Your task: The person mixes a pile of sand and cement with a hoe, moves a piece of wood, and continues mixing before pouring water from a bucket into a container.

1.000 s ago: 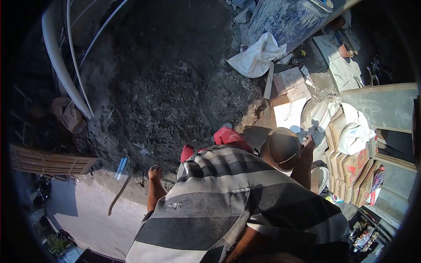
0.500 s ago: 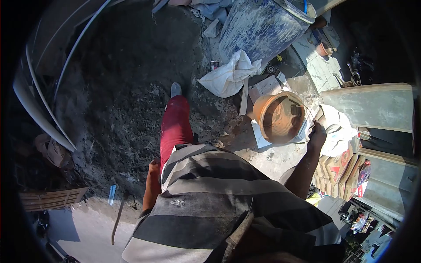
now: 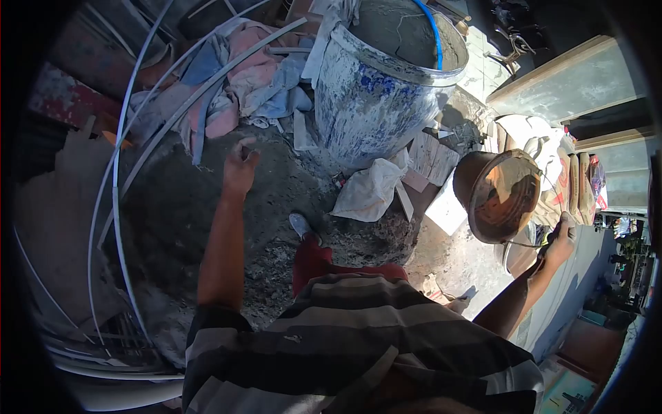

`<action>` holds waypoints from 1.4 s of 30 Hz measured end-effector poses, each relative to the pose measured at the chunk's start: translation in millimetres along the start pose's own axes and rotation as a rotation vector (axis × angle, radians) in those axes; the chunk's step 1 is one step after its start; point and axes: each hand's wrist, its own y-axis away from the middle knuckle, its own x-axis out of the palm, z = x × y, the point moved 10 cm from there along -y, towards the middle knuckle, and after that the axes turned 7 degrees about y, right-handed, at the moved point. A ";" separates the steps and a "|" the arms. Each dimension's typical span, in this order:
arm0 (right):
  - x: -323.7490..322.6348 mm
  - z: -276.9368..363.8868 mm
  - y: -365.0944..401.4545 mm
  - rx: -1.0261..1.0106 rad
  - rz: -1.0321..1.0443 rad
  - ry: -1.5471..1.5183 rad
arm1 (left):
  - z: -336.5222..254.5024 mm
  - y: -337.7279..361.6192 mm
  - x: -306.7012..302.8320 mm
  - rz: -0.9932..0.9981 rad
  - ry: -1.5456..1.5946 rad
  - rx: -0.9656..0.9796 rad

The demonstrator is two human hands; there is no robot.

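Bucket (image 3: 498, 195), orange-brown, smeared inside, hangs tilted at the person's right side with its open mouth turned toward the camera, above the pale floor (image 3: 452, 259) and just beside the stacked bags (image 3: 569, 179).

Right hand (image 3: 562, 240): grip pressed together around the thin wire handle; the bucket swings from it, arm stretched outward.

Left hand (image 3: 240, 168): raised, arm extended forward, fingers loosely spread, pinching nothing, over the dark ground (image 3: 172, 207).

Nearest to the camera: striped shirt (image 3: 345, 331), grey and dark bands. Past it, a red trouser leg (image 3: 314, 262) and a grey shoe (image 3: 300, 226) planted on the dark ground.

Middle distance: a white sack (image 3: 369, 193) lies crumpled at the foot of the barrel (image 3: 372, 103), with flat tiles (image 3: 431, 155) leaning just beside it.

Bags carry red print; letters too small to read.

Barrel is blue under white splashes, upright, grey surface inside; a blue hose (image 3: 431, 31) curves over its rim.

Farther left: a heap of cloth (image 3: 227, 76), pink and pale blue, crossed by long white pipes (image 3: 124, 138) bent in arcs.
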 end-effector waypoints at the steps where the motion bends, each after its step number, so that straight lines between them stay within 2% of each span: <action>1: -6.1 18.4 7.1 0.024 -0.003 -0.116 | -36.0 -29.0 17.1 0.114 0.073 0.127; 2: -12.5 54.0 19.6 0.002 -0.042 -0.099 | -68.6 -48.5 36.7 0.239 0.147 0.241; 3: -28.9 41.2 9.5 0.016 -0.005 -0.180 | -104.9 -55.2 57.9 0.342 0.140 0.301; 4: -46.5 45.8 7.1 0.028 -0.063 -0.172 | -140.7 -51.7 80.5 0.452 0.135 0.348; 5: -45.2 81.5 19.5 -0.013 -0.021 -0.178 | -163.3 -44.8 106.9 0.594 0.128 0.356; 6: -57.3 79.0 15.4 -0.010 -0.017 -0.229 | -182.9 -31.0 131.5 0.733 0.128 0.364; 8: -55.1 117.0 45.4 0.017 -0.194 -0.262 | -222.2 10.8 174.3 0.975 0.058 0.433; 9: -50.2 132.3 51.8 0.053 -0.209 -0.318 | -233.2 28.0 192.9 1.067 0.060 0.408; 11: -42.0 129.6 50.0 0.101 -0.081 -0.466 | -250.6 56.7 217.7 1.171 0.058 0.392; 13: -21.3 142.3 56.9 0.067 0.087 -0.614 | -268.5 78.7 232.4 1.255 0.150 0.429; 14: -11.7 152.9 72.4 0.117 -0.049 -0.580 | -269.9 82.8 238.7 1.265 0.144 0.430; 17: 20.2 178.0 98.7 0.160 -0.116 -0.631 | -264.7 79.2 241.4 1.155 0.069 0.420; 19: 40.1 191.4 103.1 0.120 -0.037 -0.685 | -255.9 64.0 236.9 1.042 0.002 0.399; 23: 71.2 208.1 100.1 0.061 0.083 -0.684 | -253.8 63.7 224.9 1.038 -0.025 0.320; 25: 88.2 227.4 103.8 -0.023 0.216 -0.646 | -256.0 62.3 228.8 0.985 0.079 0.366; 27: 95.2 252.8 102.7 -0.208 0.128 -0.547 | -262.5 56.7 234.2 0.926 0.142 0.379; 29: 115.3 267.7 106.4 -0.279 0.344 -0.508 | -277.3 57.9 247.6 0.906 0.218 0.443; 31: 126.5 307.5 123.4 -0.522 0.349 -0.293 | -303.6 61.8 254.4 0.926 0.616 0.395; 33: 138.0 309.2 122.1 -0.591 0.416 -0.326 | -315.8 50.8 266.4 0.793 0.634 0.392; 34: 136.6 319.6 127.6 -0.692 0.333 -0.284 | -329.0 49.8 268.5 0.857 0.692 0.339; 35: 132.9 323.8 128.8 -0.760 0.253 -0.193 | -346.8 49.6 271.5 0.942 0.787 0.368; 36: 135.6 315.8 122.1 -0.621 0.211 0.193 | -361.8 53.1 264.8 0.916 0.812 0.372; 37: 132.8 332.4 130.6 -0.777 0.148 0.172 | -376.5 55.8 263.5 0.945 0.864 0.342; 38: 135.5 327.5 129.9 -0.822 0.084 0.187 | -383.4 50.9 264.4 0.943 0.796 0.320; 39: 136.5 327.3 130.0 -0.850 0.068 0.137 | -396.4 55.8 262.3 0.975 0.839 0.314; 40: 134.3 328.7 135.7 -0.888 -0.026 0.238 | -411.1 68.4 255.0 0.961 0.872 0.329; 42: 145.4 319.2 137.0 -0.856 -0.016 0.373 | -400.6 55.2 262.5 0.982 0.849 0.355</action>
